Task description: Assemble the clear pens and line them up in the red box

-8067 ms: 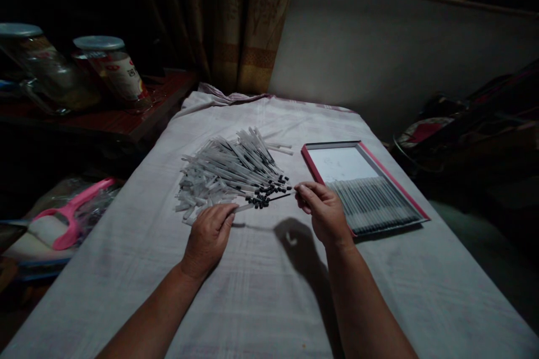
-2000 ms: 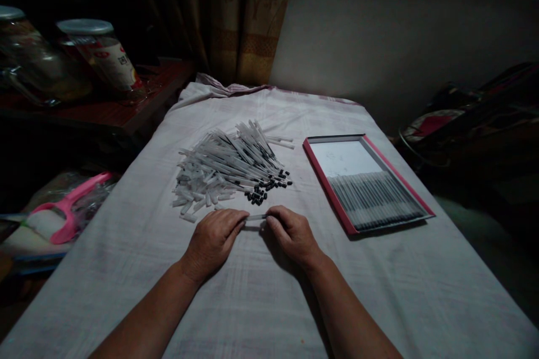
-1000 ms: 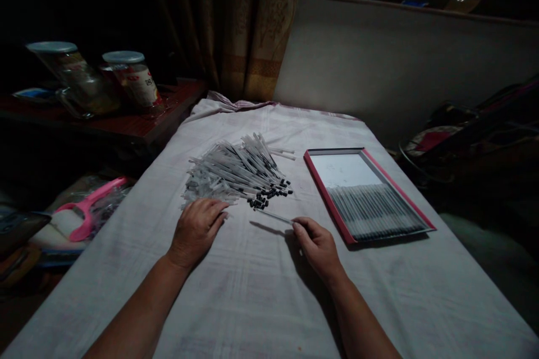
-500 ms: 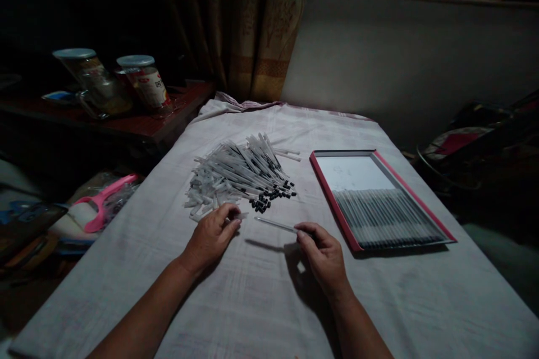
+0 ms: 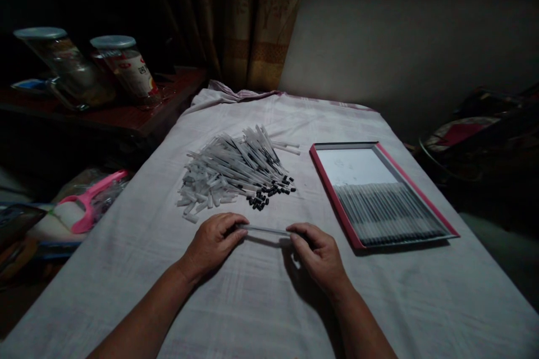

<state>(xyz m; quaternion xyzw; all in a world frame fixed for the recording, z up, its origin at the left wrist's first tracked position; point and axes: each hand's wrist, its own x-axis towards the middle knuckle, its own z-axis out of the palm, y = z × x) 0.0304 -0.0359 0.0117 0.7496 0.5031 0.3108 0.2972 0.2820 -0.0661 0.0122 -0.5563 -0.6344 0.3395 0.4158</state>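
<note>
A thin clear pen tube [image 5: 264,229] spans the gap between my two hands, just above the white cloth. My left hand [image 5: 214,242] pinches its left end; a small cap may be in those fingers, but I cannot make it out. My right hand [image 5: 316,253] pinches the right end. Behind my hands lies a loose pile of clear pens and caps with black tips [image 5: 233,171]. To the right, a flat red-edged box [image 5: 337,202] holds a neat row of finished pens [image 5: 389,215] in its near half.
The white cloth [image 5: 261,303] covers a narrow table. Two lidded jars [image 5: 122,67] stand on a dark wooden shelf at the left. A pink plastic tool [image 5: 90,199] lies low at the left, and dark bags [image 5: 475,129] sit at the right.
My left hand left the pile's edge and met the tube's free end. My right hand swung the tube from slanting to level. The camera tilted slightly down.
</note>
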